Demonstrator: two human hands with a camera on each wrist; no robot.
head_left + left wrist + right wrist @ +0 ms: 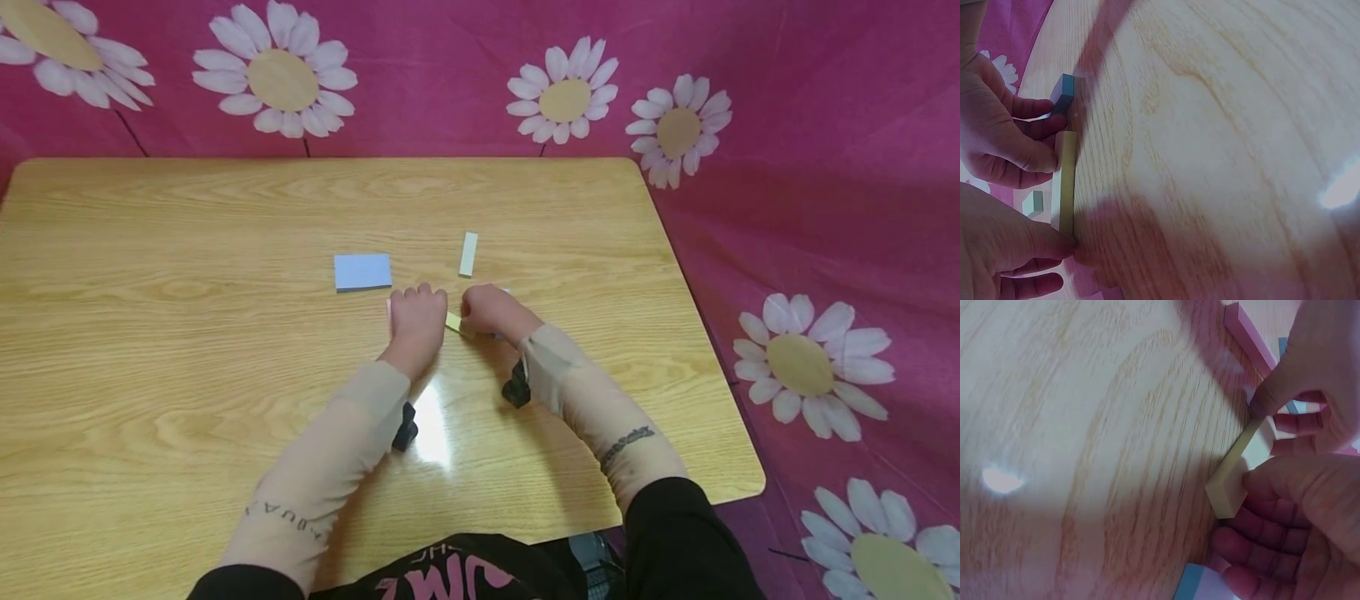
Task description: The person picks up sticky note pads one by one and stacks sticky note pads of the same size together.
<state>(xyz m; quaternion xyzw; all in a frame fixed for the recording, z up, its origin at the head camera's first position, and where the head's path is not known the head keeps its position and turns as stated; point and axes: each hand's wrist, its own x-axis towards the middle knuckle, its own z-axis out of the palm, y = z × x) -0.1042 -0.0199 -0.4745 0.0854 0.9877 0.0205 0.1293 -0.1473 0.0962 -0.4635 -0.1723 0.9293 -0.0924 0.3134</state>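
A narrow yellow sticky note pad lies on the table between my hands. At one end of it, my left hand grips with the thumb at the edge and fingers behind. My right hand holds it nearer the other end, the thumb against its pale face in the right wrist view. Beside the right hand's fingers is a narrow blue pad, mostly hidden in the head view. A pink pad lies just past the left hand.
A wider blue pad lies beyond the left hand. Farther back, a narrow pale green pad points away from me. The wooden table meets a pink flowered cloth at its back and right edges.
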